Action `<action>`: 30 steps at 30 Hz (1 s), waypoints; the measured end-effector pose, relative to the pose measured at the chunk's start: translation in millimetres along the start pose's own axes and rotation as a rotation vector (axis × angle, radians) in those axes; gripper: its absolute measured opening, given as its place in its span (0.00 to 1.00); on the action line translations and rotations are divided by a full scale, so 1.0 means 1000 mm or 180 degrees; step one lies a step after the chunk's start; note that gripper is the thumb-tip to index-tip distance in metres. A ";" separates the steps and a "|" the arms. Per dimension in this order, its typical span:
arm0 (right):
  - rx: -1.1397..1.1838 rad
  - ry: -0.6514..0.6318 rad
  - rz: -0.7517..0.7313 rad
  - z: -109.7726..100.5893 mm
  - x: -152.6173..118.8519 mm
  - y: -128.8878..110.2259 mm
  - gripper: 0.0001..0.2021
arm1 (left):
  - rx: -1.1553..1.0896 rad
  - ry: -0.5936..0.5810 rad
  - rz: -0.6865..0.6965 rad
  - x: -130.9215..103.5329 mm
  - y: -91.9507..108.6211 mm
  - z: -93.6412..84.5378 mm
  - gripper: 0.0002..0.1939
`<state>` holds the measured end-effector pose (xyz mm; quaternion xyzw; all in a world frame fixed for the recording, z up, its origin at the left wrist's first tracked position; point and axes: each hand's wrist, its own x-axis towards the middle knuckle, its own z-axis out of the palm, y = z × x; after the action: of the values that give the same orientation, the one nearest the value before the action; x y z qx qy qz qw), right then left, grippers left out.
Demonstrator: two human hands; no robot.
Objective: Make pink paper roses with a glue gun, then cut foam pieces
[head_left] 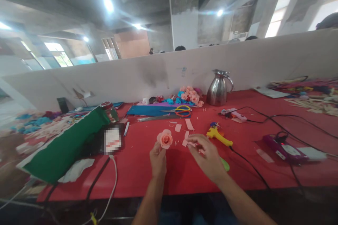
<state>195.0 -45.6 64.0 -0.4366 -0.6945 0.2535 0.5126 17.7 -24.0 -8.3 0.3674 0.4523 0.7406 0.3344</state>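
A pink paper rose [166, 139] is held upright in my left hand [157, 158], whose fingers are closed below the bloom. My right hand [204, 153] is over the small pink paper pieces [186, 139] to the right of the rose. Its thumb and forefinger are close to a pink piece; whether they grip it is too small to tell. More pink scraps [189, 124] lie just beyond. To the right of that hand rests a yellow glue gun [219, 136] with a black cord.
Scissors [182, 110] lie on blue sheets [142, 110]. Behind stand finished pink flowers [191, 95] and a steel jug [218, 89]. A green-sided box [66, 144] is left; a purple power strip [285, 149] and cords are right. A white partition [118, 82] backs the red table [132, 179].
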 end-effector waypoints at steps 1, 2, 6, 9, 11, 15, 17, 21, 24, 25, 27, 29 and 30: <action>0.0161 -0.0096 0.0086 0.009 0.001 -0.006 0.07 | -0.0003 0.0003 0.0009 0.000 0.001 0.000 0.12; 0.0251 -0.0152 0.0158 0.016 0.003 -0.009 0.06 | -0.0013 0.0008 0.0008 0.000 0.001 0.000 0.13; 0.0263 -0.0207 0.0320 0.035 0.010 -0.014 0.03 | -0.0044 -0.0006 -0.0036 0.001 0.004 -0.001 0.13; 0.0312 -0.0211 0.0344 0.040 0.012 -0.012 0.02 | 0.0012 -0.0023 0.0004 0.000 0.005 -0.002 0.12; 0.0395 -0.0214 0.0355 0.041 0.013 -0.011 0.03 | 0.0042 -0.0050 0.0023 0.000 0.004 -0.002 0.12; 0.0815 -0.0264 0.0523 0.044 0.014 -0.006 0.05 | 0.0067 -0.0143 0.0013 -0.001 0.004 0.000 0.10; 0.1081 -0.0304 0.0657 0.047 0.014 -0.003 0.06 | 0.0086 -0.0183 -0.0006 0.000 0.004 0.000 0.10; 0.1209 -0.0253 0.0776 0.050 0.016 -0.001 0.06 | 0.0196 -0.0172 0.0040 0.000 0.002 -0.002 0.10; 0.1054 -0.0153 0.0778 0.050 0.020 -0.003 0.04 | 0.0312 -0.0159 0.0114 0.000 0.002 -0.004 0.09; 0.1005 -0.0112 0.0757 0.049 0.021 -0.004 0.04 | 0.0348 -0.0172 0.0138 0.000 0.002 -0.005 0.08; 0.0907 -0.0042 0.0687 0.048 0.023 -0.006 0.05 | 0.0417 -0.0231 0.0187 0.000 0.002 -0.005 0.08; 0.0800 0.0003 0.0632 0.047 0.025 -0.006 0.05 | 0.0464 -0.0261 0.0233 0.001 0.001 -0.006 0.08; 0.0754 0.0012 0.0627 0.046 0.025 -0.007 0.06 | 0.0476 -0.0258 0.0253 0.001 0.001 -0.006 0.08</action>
<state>147.2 -22.6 65.8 -0.4396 -0.6126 0.3819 0.5345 12.1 -25.9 -9.5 0.4388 0.4775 0.7020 0.2944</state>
